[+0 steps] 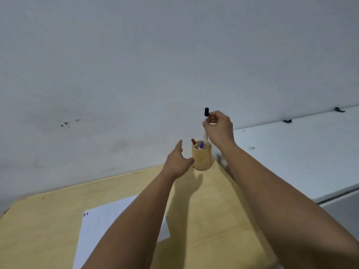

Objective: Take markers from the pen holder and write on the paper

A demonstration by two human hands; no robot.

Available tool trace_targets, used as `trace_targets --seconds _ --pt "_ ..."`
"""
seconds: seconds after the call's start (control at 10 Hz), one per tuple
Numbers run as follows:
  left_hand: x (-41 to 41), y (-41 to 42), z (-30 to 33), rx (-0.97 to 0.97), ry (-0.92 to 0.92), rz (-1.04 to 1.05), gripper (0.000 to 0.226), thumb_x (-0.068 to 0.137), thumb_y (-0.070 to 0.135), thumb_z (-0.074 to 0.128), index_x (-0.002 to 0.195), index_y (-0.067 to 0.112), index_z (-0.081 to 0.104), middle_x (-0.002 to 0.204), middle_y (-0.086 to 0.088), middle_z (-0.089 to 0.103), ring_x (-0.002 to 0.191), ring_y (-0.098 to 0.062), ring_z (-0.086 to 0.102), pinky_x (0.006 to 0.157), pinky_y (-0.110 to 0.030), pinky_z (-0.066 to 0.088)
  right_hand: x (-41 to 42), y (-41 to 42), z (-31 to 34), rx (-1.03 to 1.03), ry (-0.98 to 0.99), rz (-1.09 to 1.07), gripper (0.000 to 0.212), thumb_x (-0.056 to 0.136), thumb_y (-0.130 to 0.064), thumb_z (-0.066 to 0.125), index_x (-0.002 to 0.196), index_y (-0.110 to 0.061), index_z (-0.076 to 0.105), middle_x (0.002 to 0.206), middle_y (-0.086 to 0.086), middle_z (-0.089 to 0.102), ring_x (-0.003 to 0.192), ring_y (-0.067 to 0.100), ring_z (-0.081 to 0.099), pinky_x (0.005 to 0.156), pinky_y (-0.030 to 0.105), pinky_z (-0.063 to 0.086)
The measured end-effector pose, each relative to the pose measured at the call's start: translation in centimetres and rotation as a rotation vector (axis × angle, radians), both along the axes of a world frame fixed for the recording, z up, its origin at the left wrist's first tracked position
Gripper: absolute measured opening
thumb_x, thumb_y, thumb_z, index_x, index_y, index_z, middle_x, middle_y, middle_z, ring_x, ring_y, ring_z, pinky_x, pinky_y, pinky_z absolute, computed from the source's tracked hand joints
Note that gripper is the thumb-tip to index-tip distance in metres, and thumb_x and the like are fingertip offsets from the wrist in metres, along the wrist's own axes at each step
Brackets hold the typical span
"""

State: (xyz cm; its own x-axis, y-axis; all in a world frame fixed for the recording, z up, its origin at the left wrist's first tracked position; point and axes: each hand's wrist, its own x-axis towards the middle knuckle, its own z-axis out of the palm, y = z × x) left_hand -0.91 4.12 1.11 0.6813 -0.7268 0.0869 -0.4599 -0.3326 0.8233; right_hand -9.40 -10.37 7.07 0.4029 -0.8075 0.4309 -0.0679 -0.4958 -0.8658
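A round wooden pen holder (202,159) stands at the far right corner of the table. A red-capped marker (194,143) and a purple-capped marker (201,145) stick out of it. My right hand (219,127) pinches a black-capped marker (206,113) upright above the holder, its lower end still at the rim. My left hand (177,161) is open, fingers spread, just left of the holder and touching its side with the thumb. A white sheet of paper (101,226) lies nearer me, partly hidden under my left forearm, with small coloured marks at its top left corner.
The light wooden table (213,220) butts against a grey-white wall (136,74). A white surface (291,156) runs along the right side beyond the table edge, with two small dark clips at the wall.
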Motion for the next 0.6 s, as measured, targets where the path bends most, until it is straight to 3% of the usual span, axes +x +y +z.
trace_targets --seconds 0.1,0.2,0.3,0.4,0.5,0.6 --pt "0.3 -3.2 -2.5 0.009 0.046 -0.010 0.104 0.085 0.023 0.077 0.163 0.021 0.009 0.163 -0.009 0.035 0.142 -0.026 0.044 0.107 -0.037 0.045 0.6 -2.7 -1.2 0.011 0.005 0.003 0.013 0.096 -0.013 0.074 0.109 -0.015 0.071 0.097 -0.007 0.070 0.087 0.009 0.067 0.075 0.014 0.048" --pt "0.4 -5.6 -3.8 -0.032 0.077 -0.017 0.103 0.079 0.025 0.083 0.160 0.019 0.020 0.143 0.000 0.053 0.135 -0.025 0.051 0.097 -0.033 0.048 1.6 -3.8 -3.1 0.018 0.048 0.034 0.012 0.096 -0.013 0.074 0.106 -0.019 0.069 0.093 -0.013 0.068 0.084 -0.003 0.064 0.070 0.009 0.044" --pt "0.8 -7.2 -5.0 -0.076 0.069 0.029 0.084 0.078 0.027 0.083 0.148 0.026 0.038 0.120 0.011 0.061 0.117 -0.020 0.063 0.095 -0.042 0.055 2.3 -4.1 -5.1 0.049 0.110 0.060 0.016 0.093 -0.014 0.073 0.108 -0.019 0.073 0.093 -0.011 0.072 0.087 0.005 0.069 0.074 0.019 0.051" --pt "1.1 -7.8 -5.8 -0.095 0.062 0.085 0.069 0.085 0.032 0.075 0.145 0.030 0.041 0.122 0.010 0.065 0.111 -0.018 0.067 0.092 -0.047 0.057 2.7 -4.3 -6.5 0.071 0.179 0.069 0.015 0.093 -0.017 0.074 0.108 -0.021 0.074 0.084 -0.018 0.070 0.082 0.001 0.068 0.070 0.017 0.049" --pt "1.3 -7.7 -6.1 -0.113 0.118 0.067 0.062 0.091 0.028 0.067 0.147 0.029 0.040 0.126 0.005 0.066 0.113 -0.018 0.066 0.094 -0.047 0.057 2.8 -4.2 -7.2 0.111 0.171 0.082 0.014 0.095 -0.023 0.074 0.108 -0.022 0.075 0.084 -0.017 0.074 0.088 0.007 0.074 0.082 0.029 0.057" --pt "0.6 -7.0 -5.4 -0.112 0.095 0.031 0.065 0.091 0.025 0.064 0.151 0.028 0.037 0.133 0.002 0.064 0.123 -0.020 0.061 0.097 -0.040 0.055 2.5 -3.4 -7.2 0.110 0.153 0.067 0.022 0.096 -0.027 0.074 0.117 -0.023 0.076 0.101 -0.009 0.078 0.103 0.014 0.075 0.095 0.034 0.059"
